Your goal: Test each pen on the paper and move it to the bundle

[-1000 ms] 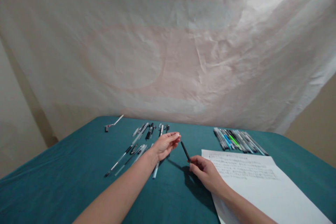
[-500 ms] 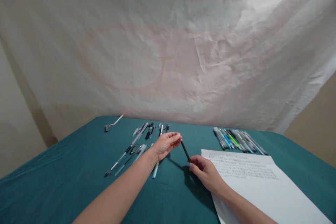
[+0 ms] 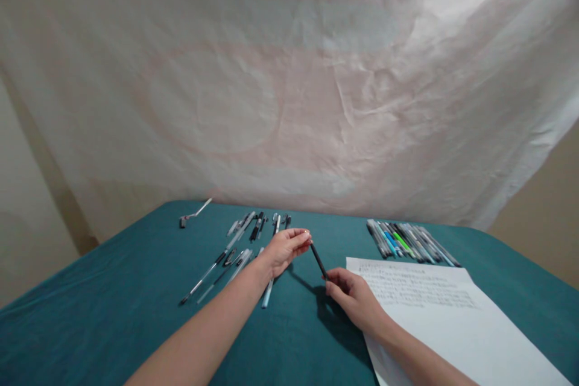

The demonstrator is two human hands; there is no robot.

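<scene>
A thin black pen [image 3: 319, 260] is held slanted above the teal tablecloth [image 3: 113, 301]. My right hand [image 3: 355, 300] pinches its lower end, and my left hand [image 3: 286, 248] has its fingertips closed on the upper end. Under and behind my left hand lie several loose pens [image 3: 244, 244] scattered on the cloth. A white sheet of paper [image 3: 447, 319] with several lines of handwriting lies to the right of my right hand.
A neat row of several pens [image 3: 409, 241], some with green and blue parts, lies beyond the paper at the back right. One lone pen [image 3: 192, 215] rests at the back left. A wrinkled white sheet [image 3: 289, 84] hangs behind the table.
</scene>
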